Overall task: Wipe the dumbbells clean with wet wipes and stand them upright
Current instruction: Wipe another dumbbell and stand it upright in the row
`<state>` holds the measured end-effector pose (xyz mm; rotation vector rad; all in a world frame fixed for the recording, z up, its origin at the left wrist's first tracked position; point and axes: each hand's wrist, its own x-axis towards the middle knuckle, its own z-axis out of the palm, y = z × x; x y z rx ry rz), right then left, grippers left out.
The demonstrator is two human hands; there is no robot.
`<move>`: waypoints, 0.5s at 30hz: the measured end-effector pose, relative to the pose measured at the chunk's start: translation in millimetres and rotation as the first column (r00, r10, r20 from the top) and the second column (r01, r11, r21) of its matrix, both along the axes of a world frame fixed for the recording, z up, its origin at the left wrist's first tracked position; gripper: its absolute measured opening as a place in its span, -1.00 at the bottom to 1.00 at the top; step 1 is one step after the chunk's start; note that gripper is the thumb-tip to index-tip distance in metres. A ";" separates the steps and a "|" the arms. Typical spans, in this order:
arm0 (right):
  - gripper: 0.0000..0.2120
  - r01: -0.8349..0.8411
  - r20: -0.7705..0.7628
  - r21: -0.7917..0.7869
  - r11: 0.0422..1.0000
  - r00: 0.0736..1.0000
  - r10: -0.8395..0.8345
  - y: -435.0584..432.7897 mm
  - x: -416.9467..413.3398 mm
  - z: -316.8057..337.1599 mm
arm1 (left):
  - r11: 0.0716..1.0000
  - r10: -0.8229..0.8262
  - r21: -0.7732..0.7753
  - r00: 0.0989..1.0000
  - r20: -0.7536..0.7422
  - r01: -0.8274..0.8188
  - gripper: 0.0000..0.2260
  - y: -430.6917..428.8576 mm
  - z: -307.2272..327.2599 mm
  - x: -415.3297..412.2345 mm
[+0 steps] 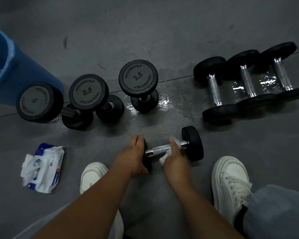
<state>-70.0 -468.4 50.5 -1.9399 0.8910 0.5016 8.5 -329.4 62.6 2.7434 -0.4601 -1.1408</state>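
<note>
Right hand (175, 157): fingers and thumb curled round a white wet wipe (164, 159), which is pressed against the chrome handle of a dumbbell (160, 148); the wipe sits at the handle's right end, near the right head.
Left hand (135, 156): fingers curled over the dumbbell's left head, gripping it. That head is mostly hidden by the hand.
The dumbbell lies on its side on the grey floor (145, 31), handle crosswise, between two white shoes (230, 183), just ahead of them.

Surroundings:
- Beyond the hands, left of centre: three upright dumbbells (88, 91) in a row, standing on end; two top faces read "2.5". The leftmost two stand close together, and the third a little apart to the right.
- Beyond, to the right: three lying dumbbells (247, 82) side by side, heads touching, handles pointing away.
- Wet patch (162, 100) glistens on the floor between the upright row and the lying group; more sheen under the lying handles.
- Blue bin (10, 71) on the far left, just behind the leftmost upright dumbbell.
- Pack of wipes (43, 168), open, with sheets spilling out, on the floor left of the left shoe, well apart from the hands.
- A dark floor seam runs across, under both dumbbell groups.
</note>
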 end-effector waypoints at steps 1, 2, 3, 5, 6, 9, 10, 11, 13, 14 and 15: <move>-0.34 0.069 0.008 0.031 0.997 0.998 -0.069 -1.2 1.9 -1.4 | 1.000 0.001 -0.001 1.000 -0.005 -0.002 0.04 0.4 -0.4 -0.4; -0.27 0.135 0.014 0.056 0.989 0.991 -0.136 -2.3 3.2 -5.9 | 1.000 0.004 -0.005 1.000 -0.010 -0.004 0.05 0.7 -0.9 -0.5; -0.23 0.138 -0.005 0.078 0.987 0.990 -0.138 -2.1 3.1 -7.9 | 1.000 0.006 -0.009 1.000 -0.012 -0.006 0.06 1.0 -0.8 -0.5; -0.35 0.031 -0.040 0.129 0.991 0.999 -0.026 -1.9 4.9 -4.9 | 1.000 -0.002 -0.010 1.000 -0.008 0.002 0.06 0.9 -0.8 0.0; -0.44 -0.010 -0.037 0.111 0.994 0.999 0.015 -3.8 7.4 -4.9 | 1.000 -0.006 -0.009 1.000 -0.005 0.006 0.05 0.9 -0.9 -0.1; -0.44 0.070 -0.051 -0.077 0.995 0.996 -0.074 -10.5 11.5 -6.3 | 1.000 -0.010 -0.017 1.000 0.001 0.010 0.05 0.9 -0.2 -0.6; -0.41 0.050 -0.095 -0.067 0.996 0.994 -0.057 -6.5 14.1 -6.2 | 1.000 -0.011 -0.021 1.000 0.003 0.011 0.05 0.9 0.0 0.1; -0.41 0.005 -0.128 0.021 1.000 0.992 -0.002 1.7 15.0 -2.1 | 1.000 -0.009 -0.025 1.000 0.001 0.010 0.05 0.8 -0.4 0.4; -0.53 -0.080 -0.044 0.216 0.973 0.995 0.091 19.7 11.8 3.2 | 0.999 0.005 -0.041 1.000 -0.003 -0.005 0.04 0.8 -1.5 -0.3; -0.59 -0.054 0.046 0.226 0.973 0.998 0.045 21.0 14.1 7.8 | 0.999 0.013 -0.047 1.000 -0.005 -0.013 0.04 0.9 -2.1 -1.1; -0.62 0.025 0.124 0.202 0.979 0.991 -0.051 15.2 17.8 11.7 | 0.999 0.015 -0.047 1.000 -0.005 -0.015 0.04 1.1 -2.6 -1.8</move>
